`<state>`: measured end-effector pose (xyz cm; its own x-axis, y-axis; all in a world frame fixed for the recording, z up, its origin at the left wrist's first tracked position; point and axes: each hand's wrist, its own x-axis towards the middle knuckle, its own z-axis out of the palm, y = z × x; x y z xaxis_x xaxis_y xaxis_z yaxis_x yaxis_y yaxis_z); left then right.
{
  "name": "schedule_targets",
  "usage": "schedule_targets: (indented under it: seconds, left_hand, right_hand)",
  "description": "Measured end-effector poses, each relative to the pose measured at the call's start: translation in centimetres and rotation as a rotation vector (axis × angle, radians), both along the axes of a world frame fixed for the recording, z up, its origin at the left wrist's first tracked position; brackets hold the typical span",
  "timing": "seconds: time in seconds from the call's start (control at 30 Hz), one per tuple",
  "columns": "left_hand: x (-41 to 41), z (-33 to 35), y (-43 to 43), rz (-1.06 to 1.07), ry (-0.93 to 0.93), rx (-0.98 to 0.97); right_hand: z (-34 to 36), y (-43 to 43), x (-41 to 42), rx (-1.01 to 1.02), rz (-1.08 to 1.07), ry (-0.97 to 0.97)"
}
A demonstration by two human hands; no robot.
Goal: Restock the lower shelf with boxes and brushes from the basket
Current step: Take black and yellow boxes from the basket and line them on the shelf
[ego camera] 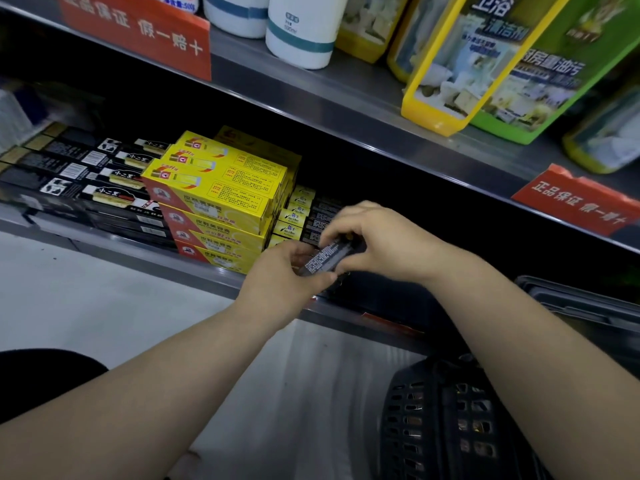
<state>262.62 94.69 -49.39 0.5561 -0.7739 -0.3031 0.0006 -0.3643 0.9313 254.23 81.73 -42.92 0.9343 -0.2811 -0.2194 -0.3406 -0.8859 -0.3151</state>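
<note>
- Black plastic basket (446,420) sits nearest me at the lower right, just under the right forearm. I judge it is parked there to keep each reach to the shelf short. I cannot make out its contents through the mesh.
- Both hands meet over the front lip of the lower shelf (145,252). The left hand (277,271) curls round the near end of a small black box (325,259), thumb on top. The right hand (377,237) pinches the far end from above.
- I read that two-handed hold as squaring the box up, so it slides in lined up with the row of small yellow-and-black boxes (298,216) just behind it.
- Left of that row stand stacked yellow boxes (214,188), printed faces outward for shoppers. Further left, long black boxes (79,178) lie flat.
- Farthest off, the upper shelf (363,88) carries white bottles (301,32) and yellow cleaner bottles (460,64). A red tag (571,202) hangs from its edge.
</note>
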Motion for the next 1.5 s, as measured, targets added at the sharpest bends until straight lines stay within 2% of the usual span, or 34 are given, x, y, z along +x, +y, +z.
schedule_targets:
  seconds: [0.13,0.33,0.43,0.63,0.73,0.93,1.1,1.2,1.37,1.43,1.5]
  left_hand:
    - [0.7,-0.2,0.3,-0.015,-0.145,0.033]
    - [0.3,-1.1,0.4,-0.076,-0.037,0.097]
    - [0.0,-1.4,0.2,-0.125,-0.053,0.122]
    - [-0.6,-1.8,-0.4,-0.145,-0.041,0.144]
    - [-0.4,-2.0,-0.7,-0.132,-0.052,0.139]
    - [-1.5,-0.8,-0.9,-0.141,-0.050,0.084]
    - [-4.5,2.3,-0.9,-0.287,-0.061,-0.129]
    - [-6.9,4.4,-0.5,-0.443,-0.185,-0.245]
    - [-11.2,6.7,0.5,-0.737,-0.537,-0.344]
    - [-12.8,6.8,0.5,-0.840,-0.662,-0.372]
    - [-14.2,6.8,0.3,-0.927,-0.787,-0.412]
  right_hand:
    - [-0.5,-1.6,-1.8,0.011,-0.194,0.040]
    - [-3.0,-5.5,-0.7,-0.131,-0.494,-0.038]
    - [-5.0,-6.9,1.5,-0.161,-0.499,0.019]
    - [-9.3,-7.3,4.1,0.096,-0.491,0.088]
    - [-9.6,-7.1,4.2,0.104,-0.476,0.100]
    - [-4.7,-6.2,2.0,0.067,-0.465,0.157]
    - [1.8,-3.0,-4.2,0.228,-0.525,0.003]
    - [4.3,-1.0,-9.8,0.270,-0.578,-0.089]
    - [5.3,0.5,-19.4,0.327,-0.789,-0.266]
    - [3.9,0.5,-22.9,0.331,-0.899,-0.268]
    - [1.3,0.0,-25.9,0.318,-0.961,-0.192]
